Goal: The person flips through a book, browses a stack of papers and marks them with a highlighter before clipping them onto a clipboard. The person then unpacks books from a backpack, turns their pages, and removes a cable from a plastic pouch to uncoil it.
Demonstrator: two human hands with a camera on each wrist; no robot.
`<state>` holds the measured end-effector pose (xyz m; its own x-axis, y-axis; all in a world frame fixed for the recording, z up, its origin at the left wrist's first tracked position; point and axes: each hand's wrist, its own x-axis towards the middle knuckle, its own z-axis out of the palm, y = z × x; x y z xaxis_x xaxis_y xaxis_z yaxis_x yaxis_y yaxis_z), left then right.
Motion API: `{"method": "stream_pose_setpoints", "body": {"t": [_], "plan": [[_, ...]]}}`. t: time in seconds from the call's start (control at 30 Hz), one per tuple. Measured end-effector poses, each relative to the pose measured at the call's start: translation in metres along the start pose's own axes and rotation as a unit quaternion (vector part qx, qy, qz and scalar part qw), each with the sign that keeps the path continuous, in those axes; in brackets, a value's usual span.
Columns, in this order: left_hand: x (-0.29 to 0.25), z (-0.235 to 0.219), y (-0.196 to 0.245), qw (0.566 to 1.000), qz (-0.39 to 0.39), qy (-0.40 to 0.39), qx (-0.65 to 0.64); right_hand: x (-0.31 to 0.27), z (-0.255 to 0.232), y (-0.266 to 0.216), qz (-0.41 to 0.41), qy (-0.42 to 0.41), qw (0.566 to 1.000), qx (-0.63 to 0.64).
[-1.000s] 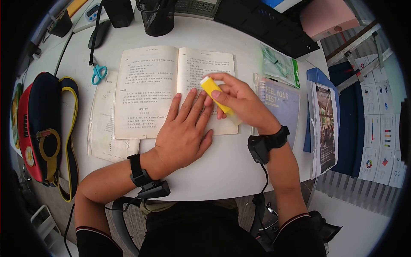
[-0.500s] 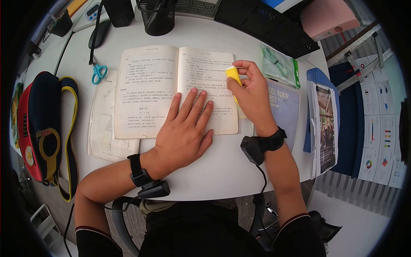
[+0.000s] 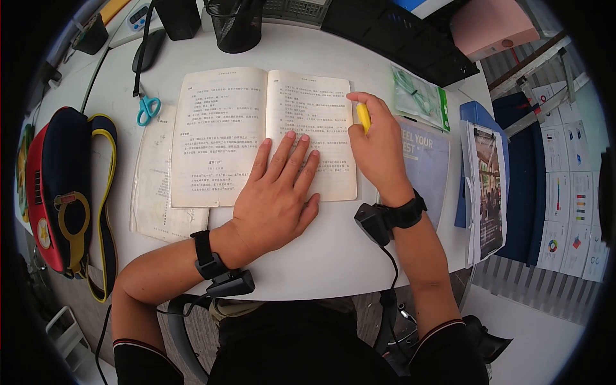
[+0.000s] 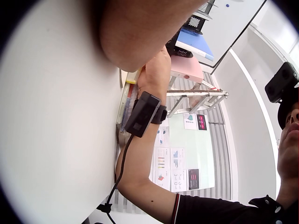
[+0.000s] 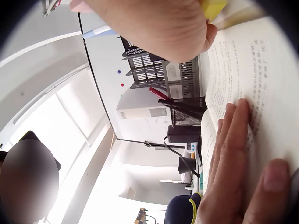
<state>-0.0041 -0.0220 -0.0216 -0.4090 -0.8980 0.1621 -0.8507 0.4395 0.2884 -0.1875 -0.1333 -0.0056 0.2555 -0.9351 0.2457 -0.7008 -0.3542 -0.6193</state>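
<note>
from my head view, the white desk has its near edge just over my lap, with a bare strip between that edge and the open book. my left hand lies flat on the lower part of the book's right page, fingers straight and spread, gripping nothing. my right hand sits at the book's right edge, fingers curled round a yellow highlighter; only a short yellow stretch shows between finger and thumb, the rest is buried in the fist, and i cannot tell where its tip meets the paper. in the right wrist view the highlighter is a yellow scrap cut by the top edge.

just right of that hand lies a blue booklet, partly under my wrist, then a stack of printed sheets hanging over the desk's right edge. left of the book a clear plastic sleeve pokes out from under it, and beyond that a red and navy bag fills the left side. further up, blue-handled scissors lie near the book's top left corner, a packet with green trim sits near its top right. at the far edge stand a black mesh pen cup and a black keyboard, leaving little room past the book.

the left wrist view shows mostly desk surface and my forearm.
</note>
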Motion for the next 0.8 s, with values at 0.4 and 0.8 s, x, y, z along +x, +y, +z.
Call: {"method": "stream_pose_setpoints", "body": {"t": [0.4,0.8], "plan": [[0.0011,-0.0023,0.0007,1.0,0.011,0.012,-0.011,-0.0014,0.0022,0.0039,0.0,0.0,0.999,0.046],[0.0044,-0.0023,0.0058,1.0,0.015,0.018,0.004,-0.0015,0.0091,0.0095,0.014,0.021,0.999,0.04]]}}
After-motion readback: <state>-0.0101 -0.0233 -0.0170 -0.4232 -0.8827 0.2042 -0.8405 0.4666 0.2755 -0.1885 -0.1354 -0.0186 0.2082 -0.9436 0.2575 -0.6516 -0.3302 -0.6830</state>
